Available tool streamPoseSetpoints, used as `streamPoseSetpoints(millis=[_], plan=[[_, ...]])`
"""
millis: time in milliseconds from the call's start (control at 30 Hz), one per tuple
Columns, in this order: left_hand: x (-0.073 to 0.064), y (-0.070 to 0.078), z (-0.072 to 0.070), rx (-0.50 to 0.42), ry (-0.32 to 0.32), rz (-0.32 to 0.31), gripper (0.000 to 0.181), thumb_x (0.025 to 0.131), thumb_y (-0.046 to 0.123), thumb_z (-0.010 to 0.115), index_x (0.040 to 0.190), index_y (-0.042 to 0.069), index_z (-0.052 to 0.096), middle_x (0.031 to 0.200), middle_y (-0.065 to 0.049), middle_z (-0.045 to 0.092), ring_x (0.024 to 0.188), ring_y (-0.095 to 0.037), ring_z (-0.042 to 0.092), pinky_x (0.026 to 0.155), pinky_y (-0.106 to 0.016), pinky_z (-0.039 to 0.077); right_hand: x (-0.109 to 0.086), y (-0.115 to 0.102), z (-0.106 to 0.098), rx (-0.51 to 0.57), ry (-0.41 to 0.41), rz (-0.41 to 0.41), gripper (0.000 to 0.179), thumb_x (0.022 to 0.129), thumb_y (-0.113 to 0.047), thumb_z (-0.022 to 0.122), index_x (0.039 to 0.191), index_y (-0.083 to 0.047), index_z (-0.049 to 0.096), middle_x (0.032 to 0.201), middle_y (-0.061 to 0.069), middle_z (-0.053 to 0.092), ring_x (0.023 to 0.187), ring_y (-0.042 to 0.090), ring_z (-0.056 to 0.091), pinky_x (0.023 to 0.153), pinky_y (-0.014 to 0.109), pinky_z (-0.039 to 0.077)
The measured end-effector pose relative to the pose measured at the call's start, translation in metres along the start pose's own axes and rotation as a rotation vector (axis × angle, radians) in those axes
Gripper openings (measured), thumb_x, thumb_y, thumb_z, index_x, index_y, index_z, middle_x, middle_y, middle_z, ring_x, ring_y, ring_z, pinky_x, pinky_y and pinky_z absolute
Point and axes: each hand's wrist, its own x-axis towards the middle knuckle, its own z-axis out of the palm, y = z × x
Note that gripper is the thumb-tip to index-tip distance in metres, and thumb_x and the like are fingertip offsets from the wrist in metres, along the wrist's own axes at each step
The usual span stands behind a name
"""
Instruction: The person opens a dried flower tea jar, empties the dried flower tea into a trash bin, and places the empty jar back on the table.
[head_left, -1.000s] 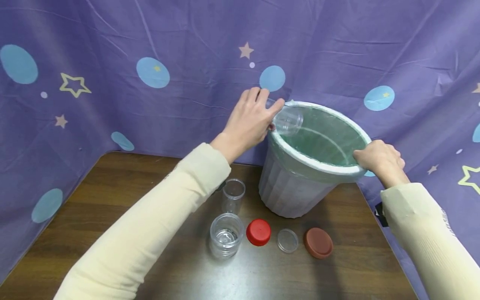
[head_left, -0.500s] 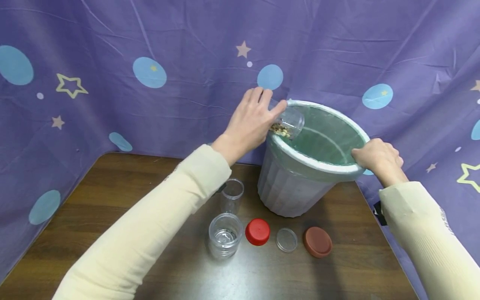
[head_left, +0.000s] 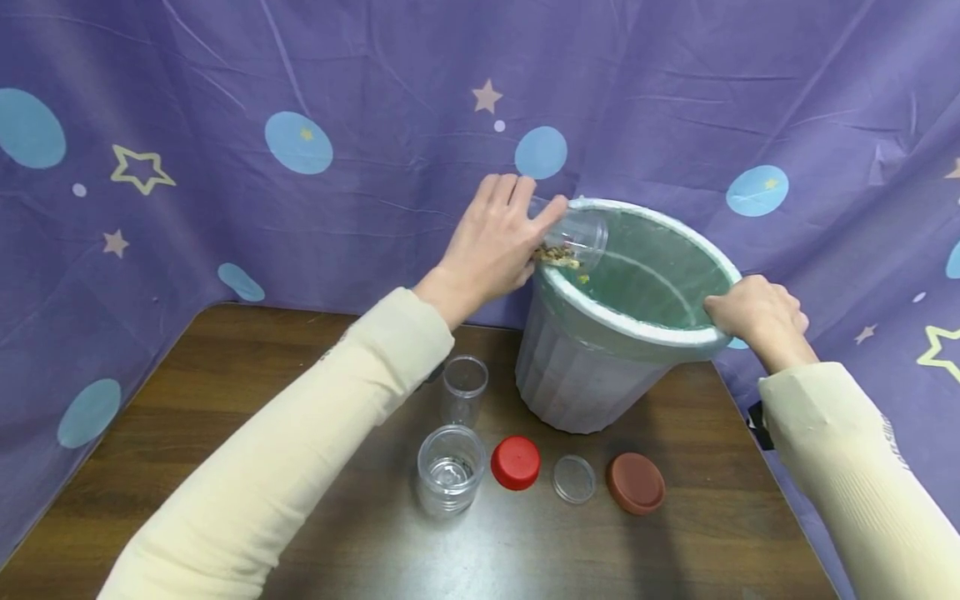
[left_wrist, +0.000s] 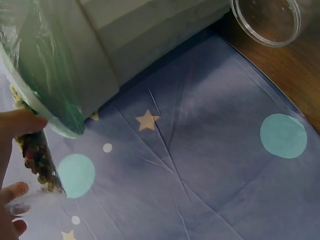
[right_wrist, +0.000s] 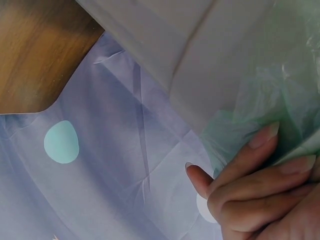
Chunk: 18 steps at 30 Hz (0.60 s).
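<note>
In the head view my left hand [head_left: 498, 233] grips a clear plastic jar [head_left: 588, 233], tipped on its side with its mouth over the bin's left rim. Small mixed brown and yellowish bits [head_left: 557, 255] lie along the jar's lower wall, and a few yellow ones show just below its mouth. The left wrist view shows the bits [left_wrist: 37, 160] through the jar wall, between thumb and fingers. My right hand [head_left: 759, 317] holds the right rim of the grey bin [head_left: 592, 379], which leans toward me. A thin greenish liner [right_wrist: 265, 105] covers its rim near my right fingers.
Two upright clear jars, a taller one [head_left: 463, 392] and a wider one [head_left: 450, 479], stand on the wooden table [head_left: 360, 533]. Beside them lie a red lid [head_left: 516, 463], a clear lid [head_left: 574, 480] and a brownish-red lid [head_left: 636, 483]. A purple curtain [head_left: 405, 100] hangs behind.
The jar in my left hand has tipped over the bin's rim; the bits now show along its lower wall, with some at its mouth. My right hand keeps its hold on the bin.
</note>
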Motion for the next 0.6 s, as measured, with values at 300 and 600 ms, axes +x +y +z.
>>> streamPoseSetpoints(millis=[300,600], plan=[[-0.004,-0.006,0.005,-0.155,-0.069,-0.031,0.066,0.084,0.039,0.076,0.136,0.013,0.044,0.114,-0.024,0.051,0.101,-0.039,0.057,0.094,-0.044,0.05,0.001,-0.001,-0.001,-0.008,0.0,0.008,0.058,0.088,-0.035,0.041,0.115,0.015,0.049,0.123,0.043,0.045,0.115,0.06,0.043,0.09,0.063,0.041],[-0.006,-0.014,0.001,-0.333,-0.141,0.013,0.072,0.08,0.011,0.062,0.148,0.012,0.039,0.127,-0.026,0.045,0.11,-0.041,0.047,0.102,-0.049,0.041,0.001,-0.002,-0.001,-0.007,-0.011,0.03,0.06,0.088,-0.035,0.041,0.118,0.016,0.048,0.126,0.044,0.043,0.117,0.059,0.042,0.092,0.064,0.041]])
